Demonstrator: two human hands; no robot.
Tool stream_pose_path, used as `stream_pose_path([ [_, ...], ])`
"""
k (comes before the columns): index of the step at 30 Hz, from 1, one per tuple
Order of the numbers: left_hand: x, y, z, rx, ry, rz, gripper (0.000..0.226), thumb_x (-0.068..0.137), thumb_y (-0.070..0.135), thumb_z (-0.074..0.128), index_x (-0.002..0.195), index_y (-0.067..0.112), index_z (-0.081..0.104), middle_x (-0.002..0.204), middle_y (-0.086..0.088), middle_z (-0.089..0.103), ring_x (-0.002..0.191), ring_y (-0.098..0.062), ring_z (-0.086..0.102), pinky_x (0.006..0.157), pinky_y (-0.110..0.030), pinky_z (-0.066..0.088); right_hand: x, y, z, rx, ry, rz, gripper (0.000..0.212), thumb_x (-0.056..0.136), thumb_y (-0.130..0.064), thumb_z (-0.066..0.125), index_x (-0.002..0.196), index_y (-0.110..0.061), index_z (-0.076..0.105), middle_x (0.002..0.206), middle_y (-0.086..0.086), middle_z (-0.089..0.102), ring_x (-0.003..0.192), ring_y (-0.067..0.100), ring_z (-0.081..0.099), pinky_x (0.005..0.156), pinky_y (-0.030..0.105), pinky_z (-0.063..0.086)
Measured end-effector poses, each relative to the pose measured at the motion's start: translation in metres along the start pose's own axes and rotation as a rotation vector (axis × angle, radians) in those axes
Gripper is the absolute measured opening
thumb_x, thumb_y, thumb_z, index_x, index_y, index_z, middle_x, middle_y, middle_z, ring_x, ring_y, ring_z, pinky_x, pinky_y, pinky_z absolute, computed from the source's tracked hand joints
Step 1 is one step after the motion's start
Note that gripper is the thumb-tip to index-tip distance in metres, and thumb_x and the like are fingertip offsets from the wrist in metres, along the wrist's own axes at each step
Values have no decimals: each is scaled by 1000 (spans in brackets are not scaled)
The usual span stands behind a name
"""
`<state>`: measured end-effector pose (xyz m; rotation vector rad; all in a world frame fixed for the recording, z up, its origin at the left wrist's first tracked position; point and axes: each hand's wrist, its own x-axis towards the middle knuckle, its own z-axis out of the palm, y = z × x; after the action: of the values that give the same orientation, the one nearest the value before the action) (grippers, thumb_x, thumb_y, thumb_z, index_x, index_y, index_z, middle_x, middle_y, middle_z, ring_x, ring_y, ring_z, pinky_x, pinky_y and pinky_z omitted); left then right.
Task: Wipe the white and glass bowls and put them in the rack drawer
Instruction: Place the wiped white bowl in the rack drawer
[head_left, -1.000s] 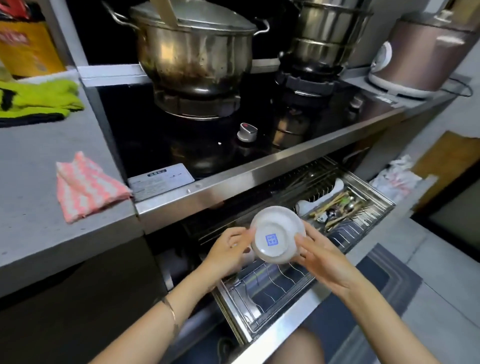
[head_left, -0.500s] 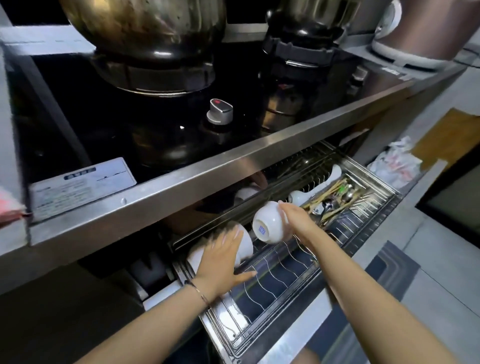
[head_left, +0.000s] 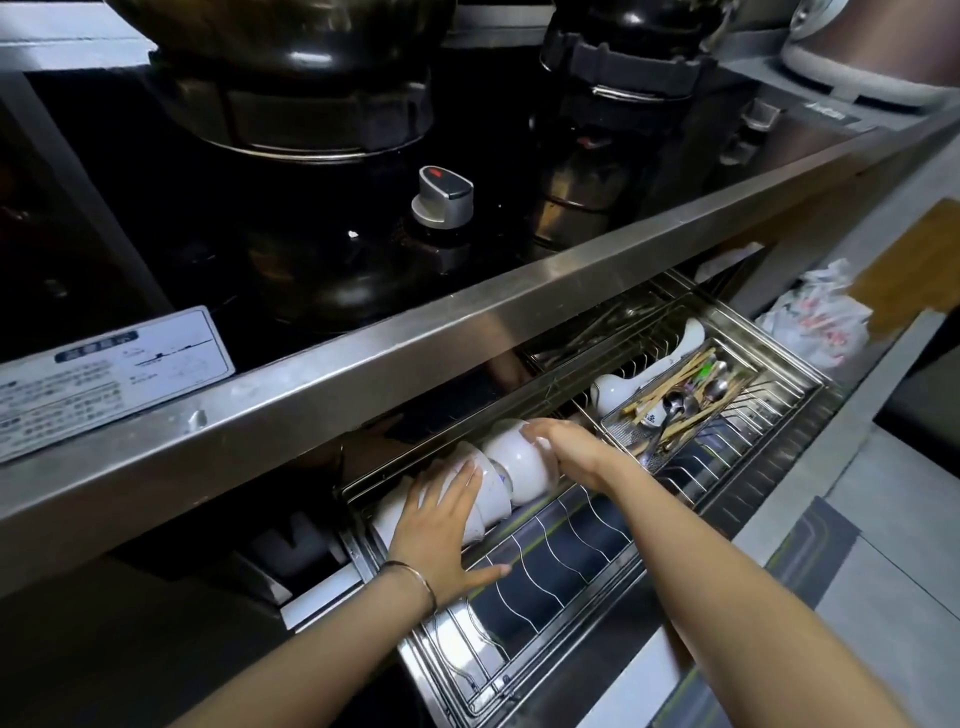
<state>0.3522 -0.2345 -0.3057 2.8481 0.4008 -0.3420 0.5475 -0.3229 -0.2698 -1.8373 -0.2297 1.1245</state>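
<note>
A white bowl (head_left: 517, 465) lies on its side in the wire rack drawer (head_left: 550, 551), leaning against a row of other white bowls (head_left: 491, 493) at the drawer's back left. My right hand (head_left: 569, 452) grips this bowl from the right, fingers over its rim. My left hand (head_left: 441, 525) rests flat with spread fingers on the row of stacked bowls, steadying them. No glass bowl shows in this view.
A cutlery basket (head_left: 680, 402) with spoons and chopsticks sits at the drawer's right, a white ladle (head_left: 613, 387) behind it. The steel stove edge (head_left: 467, 332) overhangs the drawer's back. A stove knob (head_left: 441, 197) and pots stand above. Grey floor and a mat (head_left: 810, 551) lie to the right.
The white bowl went from held in both hands above the drawer down into the rack against the other bowls. My left hand let go and moved onto the stacked bowls.
</note>
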Motion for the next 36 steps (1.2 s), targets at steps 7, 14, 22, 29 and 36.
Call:
stream_pose_path([
  [7, -13, -2, 1, 53, 25, -3, 108, 60, 89, 30, 126, 10, 62, 129, -2, 62, 108, -29, 64, 87, -52, 53, 4, 6, 7, 47, -1, 1, 34, 100, -8, 44, 131, 5, 48, 101, 7, 62, 87, 18, 59, 74, 28, 47],
  [14, -14, 8, -9, 44, -45, -19, 123, 54, 88, 10, 153, 15, 0, 161, 2, 1, 148, -30, 4, 116, -51, 2, 2, 5, 8, 84, -17, -33, 30, 102, -7, 38, 127, 6, 50, 101, 9, 63, 90, 20, 59, 85, 31, 46],
  [22, -11, 5, 0, 61, -3, -13, 126, 48, 87, 4, 152, 17, -11, 161, 4, -9, 148, -26, -8, 117, -48, -3, 6, 14, 14, 7, -97, 22, 24, 103, -10, 37, 121, -2, 51, 110, 12, 60, 94, 18, 56, 102, 36, 39],
  [29, -5, 8, -4, 35, -48, -43, 111, 73, 84, 35, 152, 21, -12, 160, 7, -13, 148, -24, -11, 115, -52, -6, 4, 16, 10, -127, -180, 44, 41, 94, 8, 38, 125, -14, 52, 90, 4, 65, 77, 15, 60, 61, 25, 48],
  [36, 2, 15, -10, -77, -86, -74, 104, 80, 75, 45, 152, 25, -11, 159, 11, -17, 147, -22, -13, 114, -55, -8, 6, 16, 4, -167, -177, 54, 45, 90, 8, 52, 131, -11, 52, 112, 11, 64, 92, 19, 62, 68, 23, 52],
])
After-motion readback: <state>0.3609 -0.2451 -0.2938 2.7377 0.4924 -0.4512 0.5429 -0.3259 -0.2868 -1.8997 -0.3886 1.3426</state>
